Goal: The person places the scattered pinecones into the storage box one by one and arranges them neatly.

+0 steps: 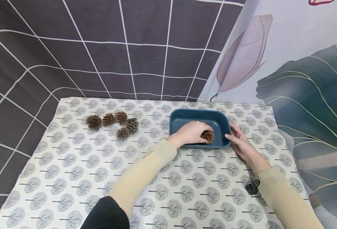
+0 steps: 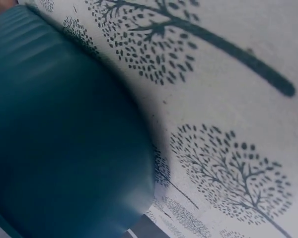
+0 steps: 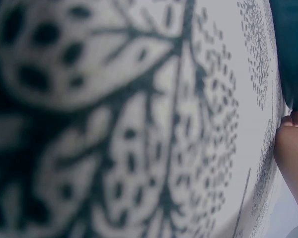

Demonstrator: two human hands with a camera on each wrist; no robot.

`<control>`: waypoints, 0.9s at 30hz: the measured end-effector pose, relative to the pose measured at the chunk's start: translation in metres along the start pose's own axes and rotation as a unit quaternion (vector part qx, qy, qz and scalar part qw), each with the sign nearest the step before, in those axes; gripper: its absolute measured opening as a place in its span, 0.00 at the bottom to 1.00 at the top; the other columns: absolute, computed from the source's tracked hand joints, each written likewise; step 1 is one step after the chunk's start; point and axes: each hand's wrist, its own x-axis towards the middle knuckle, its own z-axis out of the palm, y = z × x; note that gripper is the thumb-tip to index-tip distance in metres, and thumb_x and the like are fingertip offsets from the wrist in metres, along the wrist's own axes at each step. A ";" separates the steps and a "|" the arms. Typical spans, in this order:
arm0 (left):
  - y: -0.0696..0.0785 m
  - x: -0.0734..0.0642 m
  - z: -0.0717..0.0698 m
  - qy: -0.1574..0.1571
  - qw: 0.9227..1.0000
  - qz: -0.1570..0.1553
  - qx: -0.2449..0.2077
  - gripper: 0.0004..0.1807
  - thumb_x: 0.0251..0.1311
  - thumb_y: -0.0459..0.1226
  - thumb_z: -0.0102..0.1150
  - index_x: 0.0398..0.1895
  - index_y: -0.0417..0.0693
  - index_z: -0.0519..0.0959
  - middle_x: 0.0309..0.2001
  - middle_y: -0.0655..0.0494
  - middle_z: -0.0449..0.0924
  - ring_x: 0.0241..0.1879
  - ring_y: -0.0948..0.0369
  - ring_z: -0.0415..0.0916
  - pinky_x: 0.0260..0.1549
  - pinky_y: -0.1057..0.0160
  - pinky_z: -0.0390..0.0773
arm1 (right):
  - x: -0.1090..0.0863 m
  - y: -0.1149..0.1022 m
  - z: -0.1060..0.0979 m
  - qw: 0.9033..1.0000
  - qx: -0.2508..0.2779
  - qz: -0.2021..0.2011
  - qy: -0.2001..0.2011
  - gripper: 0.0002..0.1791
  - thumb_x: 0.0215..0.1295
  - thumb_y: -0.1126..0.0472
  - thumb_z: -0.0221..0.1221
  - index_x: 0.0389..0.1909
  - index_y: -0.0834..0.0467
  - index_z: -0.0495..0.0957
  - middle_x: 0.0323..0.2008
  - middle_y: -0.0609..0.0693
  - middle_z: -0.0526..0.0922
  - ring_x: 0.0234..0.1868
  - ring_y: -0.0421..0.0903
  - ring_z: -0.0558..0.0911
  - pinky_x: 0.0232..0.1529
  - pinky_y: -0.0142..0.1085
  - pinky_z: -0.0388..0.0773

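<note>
In the head view, a dark blue rectangular plastic basin (image 1: 221, 122) stands on the tree-print cloth. My left hand (image 1: 192, 131) reaches in over its near left side and grips a brown pine cone (image 1: 208, 136), low inside the basin. At the basin's right end, my right hand (image 1: 241, 143) holds the wall, thumb at the rim and fingers along the outside. The left wrist view is filled by the basin's outer wall (image 2: 74, 129); neither the left hand nor the cone can be made out there. Part of the right hand (image 3: 294, 144) touches the basin (image 3: 294, 54) in the right wrist view.
Several pine cones (image 1: 109, 120) lie grouped on the patterned tablecloth (image 1: 79, 152), left of the basin. A small black device (image 1: 252, 187) sits by the right wrist. Behind the table hang a dark grid-pattern curtain (image 1: 145, 58) and a leaf-print cloth (image 1: 309, 95) on the right.
</note>
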 end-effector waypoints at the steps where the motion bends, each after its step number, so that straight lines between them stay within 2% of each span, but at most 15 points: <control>1: 0.000 0.000 0.000 -0.004 1.000 0.003 0.000 0.30 0.66 0.47 0.73 0.70 0.54 0.80 0.68 0.58 0.83 0.68 0.60 0.79 0.74 0.61 0.75 | 0.000 0.000 0.000 1.000 0.001 -0.001 0.000 0.40 0.78 0.73 0.52 0.85 0.63 0.46 0.68 0.32 0.71 0.69 0.27 0.73 0.69 0.18 0.71; 14: -0.006 -0.002 0.001 -0.031 0.999 0.023 -0.022 0.27 0.65 0.45 0.74 0.67 0.55 0.82 0.66 0.59 0.84 0.67 0.61 0.80 0.72 0.64 0.76 | 0.000 0.002 -0.002 1.000 -0.005 -0.003 -0.002 0.40 0.78 0.73 0.51 0.85 0.63 0.45 0.68 0.31 0.72 0.68 0.26 0.73 0.68 0.17 0.70; 20: -0.009 -0.004 0.000 -0.035 0.998 0.029 -0.038 0.28 0.66 0.44 0.74 0.68 0.53 0.81 0.66 0.57 0.84 0.68 0.60 0.80 0.73 0.63 0.76 | 0.001 0.002 -0.002 1.000 -0.003 -0.005 0.000 0.40 0.78 0.73 0.52 0.85 0.64 0.45 0.68 0.31 0.72 0.69 0.26 0.73 0.70 0.18 0.69; 27: -0.008 -0.006 -0.003 -0.037 0.998 0.033 -0.038 0.29 0.66 0.44 0.74 0.69 0.52 0.80 0.69 0.56 0.82 0.70 0.59 0.77 0.75 0.63 0.73 | 0.001 0.001 0.000 1.000 0.002 -0.006 0.002 0.40 0.77 0.74 0.52 0.85 0.65 0.45 0.67 0.32 0.73 0.68 0.27 0.74 0.67 0.16 0.70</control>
